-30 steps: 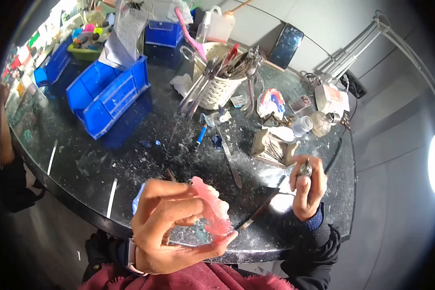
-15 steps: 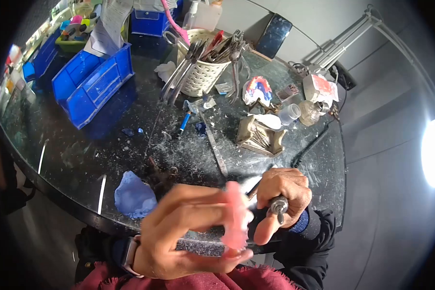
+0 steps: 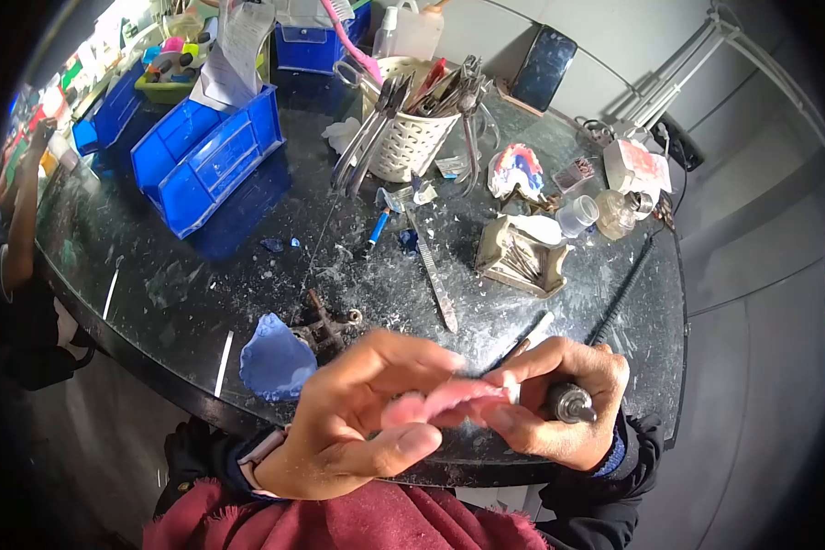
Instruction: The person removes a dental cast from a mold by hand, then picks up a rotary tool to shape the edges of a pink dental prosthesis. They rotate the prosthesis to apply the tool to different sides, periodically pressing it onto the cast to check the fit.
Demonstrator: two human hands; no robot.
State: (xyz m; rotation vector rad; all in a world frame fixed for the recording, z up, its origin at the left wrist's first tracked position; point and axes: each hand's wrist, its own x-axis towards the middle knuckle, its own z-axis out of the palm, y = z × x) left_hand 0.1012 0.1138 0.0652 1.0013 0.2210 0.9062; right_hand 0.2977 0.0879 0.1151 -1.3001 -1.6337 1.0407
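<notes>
A pink denture [image 3: 454, 396] with white teeth, slightly blurred, is between my two hands above the front edge of the bench. My left hand [image 3: 353, 426] curls loosely around its near side, thumb below and fingers above. At its other end, the thumb and index finger of my right hand [image 3: 568, 376] pinch the denture. The same right hand keeps a dark rotary handpiece [image 3: 572, 403] in its palm, nose pointing out. Just beyond my left hand lie a blue wax-like sheet [image 3: 275, 362] and a brownish metal piece [image 3: 325, 325].
Across the dusty dark bench [image 3: 357, 284] lie a metal file-like tool [image 3: 434, 275] and a blue-handled tool [image 3: 379, 227]. Farther back stand a tool basket [image 3: 403, 147], a blue bin [image 3: 215, 170], a dental model [image 3: 515, 171] and a bur holder [image 3: 522, 257]. Another person's arm [image 3: 23, 211] shows at far left.
The denture has turned from upright to nearly level. My right hand has come in to pinch its end, handpiece still in the palm. The view has shifted, and another person's arm appears at left.
</notes>
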